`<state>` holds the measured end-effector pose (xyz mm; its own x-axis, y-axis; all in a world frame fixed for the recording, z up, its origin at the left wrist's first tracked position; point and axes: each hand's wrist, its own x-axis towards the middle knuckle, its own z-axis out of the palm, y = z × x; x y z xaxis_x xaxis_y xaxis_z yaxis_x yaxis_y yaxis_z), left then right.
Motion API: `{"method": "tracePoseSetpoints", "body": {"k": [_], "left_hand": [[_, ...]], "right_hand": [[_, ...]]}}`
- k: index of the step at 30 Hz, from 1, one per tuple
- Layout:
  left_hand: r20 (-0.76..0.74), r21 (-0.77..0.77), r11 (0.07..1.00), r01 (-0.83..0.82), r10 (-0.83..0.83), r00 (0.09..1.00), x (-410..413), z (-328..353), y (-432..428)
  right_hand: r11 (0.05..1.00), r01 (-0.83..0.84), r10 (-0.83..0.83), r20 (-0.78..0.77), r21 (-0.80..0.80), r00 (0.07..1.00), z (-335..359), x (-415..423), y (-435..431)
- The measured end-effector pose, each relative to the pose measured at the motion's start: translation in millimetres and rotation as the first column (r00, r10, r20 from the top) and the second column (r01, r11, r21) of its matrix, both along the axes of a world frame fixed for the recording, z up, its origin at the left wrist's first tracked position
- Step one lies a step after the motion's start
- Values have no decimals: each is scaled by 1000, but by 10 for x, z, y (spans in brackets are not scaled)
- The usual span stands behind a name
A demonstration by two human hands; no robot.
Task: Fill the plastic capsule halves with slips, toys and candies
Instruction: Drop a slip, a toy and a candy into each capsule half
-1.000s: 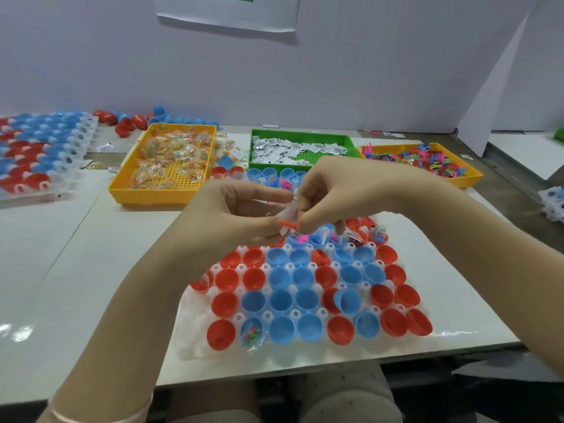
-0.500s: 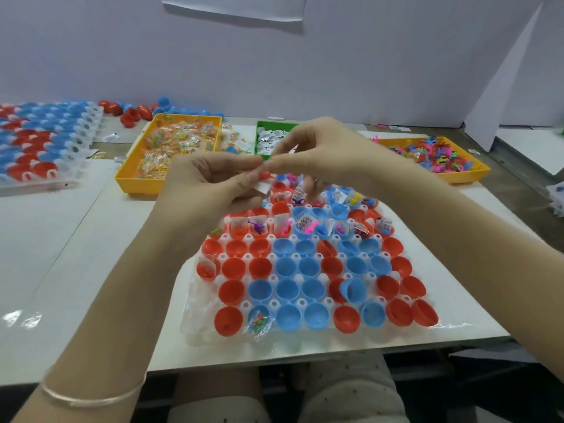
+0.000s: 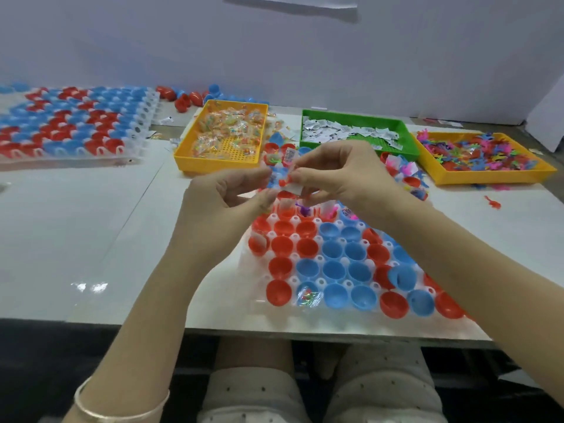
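Capsule halves sit in rows on the worktop, far ones filled, near ones mostly bare; my right grip pinches a slip, my left grip I cannot tell, it's blurry.

No text is legible anywhere in the frame. White slips heaped in the green tray, upper centre, carry dark print too small and blurred to read. So does a printed slip standing upright just left of that tray's lower corner. The slip pinched by the right hand, centre frame, is a white blur.
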<state>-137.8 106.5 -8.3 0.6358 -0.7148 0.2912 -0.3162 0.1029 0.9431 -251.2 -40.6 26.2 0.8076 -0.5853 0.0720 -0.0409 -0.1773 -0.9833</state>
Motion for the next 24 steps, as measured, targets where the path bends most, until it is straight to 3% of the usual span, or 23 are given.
{"method": "tracePoseSetpoints", "body": {"k": [4, 7, 16, 24], "left_hand": [[56, 176, 983, -50, 41, 998, 46, -349, 270], [33, 241, 970, -35, 28, 999, 18, -492, 313], [65, 205, 978, -45, 32, 997, 51, -549, 241], [33, 200, 978, -51, 46, 998, 75, -598, 251]], "right_hand": [[998, 51, -49, -38, 46, 998, -76, -57, -76], [999, -38, 37, -174, -7, 984, -125, -84, -51], [864, -285, 88, -433, -414, 897, -295, -2, 155], [774, -363, 53, -517, -519, 854, -297, 59, 220]]}}
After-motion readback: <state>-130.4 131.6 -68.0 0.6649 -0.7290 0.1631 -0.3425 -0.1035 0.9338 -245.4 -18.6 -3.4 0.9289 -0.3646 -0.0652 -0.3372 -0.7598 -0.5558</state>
